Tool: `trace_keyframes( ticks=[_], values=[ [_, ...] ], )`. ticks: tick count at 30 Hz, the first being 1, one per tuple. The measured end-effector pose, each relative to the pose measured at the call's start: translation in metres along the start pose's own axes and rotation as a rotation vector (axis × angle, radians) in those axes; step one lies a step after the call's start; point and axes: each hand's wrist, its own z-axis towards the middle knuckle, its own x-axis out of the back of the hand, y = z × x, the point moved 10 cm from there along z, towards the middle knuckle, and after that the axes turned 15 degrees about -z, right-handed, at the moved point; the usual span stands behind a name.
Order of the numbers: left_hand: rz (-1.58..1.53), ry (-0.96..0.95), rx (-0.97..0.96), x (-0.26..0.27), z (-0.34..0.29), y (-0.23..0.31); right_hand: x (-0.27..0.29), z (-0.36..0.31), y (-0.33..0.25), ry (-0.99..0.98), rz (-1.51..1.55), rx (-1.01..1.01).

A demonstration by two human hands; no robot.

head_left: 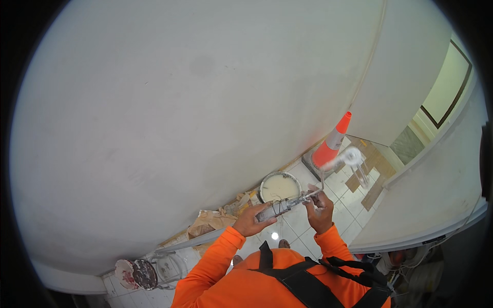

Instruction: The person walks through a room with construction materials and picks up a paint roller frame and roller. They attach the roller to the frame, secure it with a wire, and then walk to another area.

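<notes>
My left hand (250, 220) is wrapped around the grey, paint-stained handle of a paint roller (280, 207). Thin wire is wound about that handle, and a long grey pole (203, 239) runs from behind the hand toward the lower left. Farther along, my right hand (319, 209) has its fingers closed on the bent metal rod of the roller frame. The white roller head (340, 160) at the far end is smeared by motion, in front of the cone. Just beyond both hands, a round bucket (263, 191) of off-white liquid stands on the floor.
An orange and white traffic cone (324, 153) stands by the pale wall (169, 113). Crumpled brown paper (208, 224) lies along the wall's foot. At the lower left are a red-stained bucket (124, 273) and a dark-stained one (145, 273). Cables and tools (405, 262) are at the lower right.
</notes>
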Motion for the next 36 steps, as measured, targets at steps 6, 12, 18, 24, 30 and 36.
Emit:
trace_keyframes(
  ticks=[6, 12, 18, 24, 30, 36],
  values=[
    [0.172, 0.269, -0.194, 0.012, -0.004, 0.016, 0.006, -0.016, 0.042, -0.093, 0.235, -0.384],
    [0.308, 0.357, -0.080, 0.011, -0.002, 0.007, -0.005, -0.035, 0.038, -0.080, 0.630, -0.568],
    [0.255, 0.378, -0.042, 0.000, -0.007, -0.008, -0.028, -0.050, 0.029, -0.192, 0.692, -0.749],
    [0.227, 0.359, -0.130, -0.008, -0.012, 0.001, -0.010, -0.054, 0.059, -0.100, 0.444, -0.773],
    [0.241, 0.367, -0.133, -0.010, -0.021, -0.011, -0.026, -0.059, 0.049, -0.233, 0.566, -0.856],
    [0.211, 0.341, -0.058, -0.016, -0.024, -0.029, -0.043, -0.068, 0.066, -0.242, 0.777, -0.860]
  ],
)
